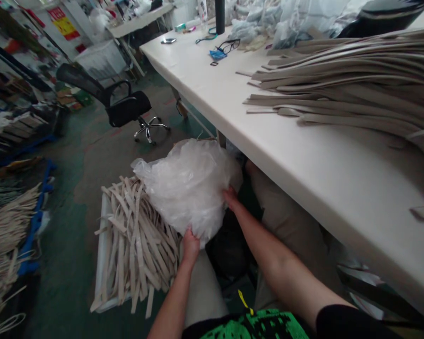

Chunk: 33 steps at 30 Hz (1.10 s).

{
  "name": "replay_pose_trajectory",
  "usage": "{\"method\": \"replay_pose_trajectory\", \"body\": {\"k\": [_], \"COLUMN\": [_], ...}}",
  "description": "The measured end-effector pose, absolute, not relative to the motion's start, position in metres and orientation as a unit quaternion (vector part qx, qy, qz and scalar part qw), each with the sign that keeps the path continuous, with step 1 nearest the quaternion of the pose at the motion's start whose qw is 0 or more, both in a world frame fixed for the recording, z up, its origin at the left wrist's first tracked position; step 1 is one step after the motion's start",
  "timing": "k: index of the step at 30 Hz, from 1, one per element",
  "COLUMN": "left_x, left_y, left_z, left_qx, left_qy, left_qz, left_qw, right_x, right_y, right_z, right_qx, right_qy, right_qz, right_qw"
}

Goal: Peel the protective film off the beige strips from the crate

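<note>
A large, crumpled clear plastic bag (191,181) bulges in front of my knees, below the table's edge. My left hand (190,246) is closed on its near lower side. On the right side of the bag, my right hand (230,197) grips the plastic, its fingertips partly hidden. What the bag holds, if anything, cannot be made out through the cloudy film. Just left of it, a white crate (102,263) is heaped with flat beige strips (134,240), and the bag overlaps part of them.
The white table (254,146) runs along my right, bearing a thick pile of beige strips (339,80), glasses (229,45) and a phone (168,41). A black swivel chair (127,103) stands ahead. Blue pallets (35,240) with more strips lie far left.
</note>
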<state>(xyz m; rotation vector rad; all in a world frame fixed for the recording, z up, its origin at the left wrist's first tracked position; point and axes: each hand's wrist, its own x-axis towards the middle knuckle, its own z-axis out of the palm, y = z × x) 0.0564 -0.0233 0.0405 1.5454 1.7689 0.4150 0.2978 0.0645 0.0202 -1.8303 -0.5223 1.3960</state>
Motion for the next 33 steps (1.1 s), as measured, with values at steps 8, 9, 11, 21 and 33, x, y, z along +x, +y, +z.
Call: {"method": "replay_pose_trajectory", "body": {"k": [8, 9, 11, 21, 33], "left_x": [0.039, 0.031, 0.02, -0.014, -0.027], "left_y": [-0.029, -0.032, -0.04, -0.086, -0.099], "left_z": [0.06, 0.061, 0.066, 0.071, 0.073], "left_qx": [0.607, 0.609, 0.622, 0.63, 0.62], "left_qy": [0.706, 0.705, 0.696, 0.695, 0.709], "left_qz": [0.094, 0.092, 0.097, 0.091, 0.103], "left_qw": [0.353, 0.351, 0.345, 0.334, 0.32], "right_x": [0.272, 0.27, 0.268, 0.255, 0.214], "right_y": [0.036, 0.034, 0.032, -0.008, -0.064], "right_z": [-0.005, -0.006, -0.006, 0.021, 0.046], "right_qx": [-0.682, -0.68, -0.679, -0.706, -0.642], "right_qy": [-0.099, -0.093, -0.084, -0.105, -0.032], "right_qz": [0.621, 0.624, 0.628, 0.631, 0.745], "right_qw": [0.374, 0.373, 0.37, 0.304, 0.178]}}
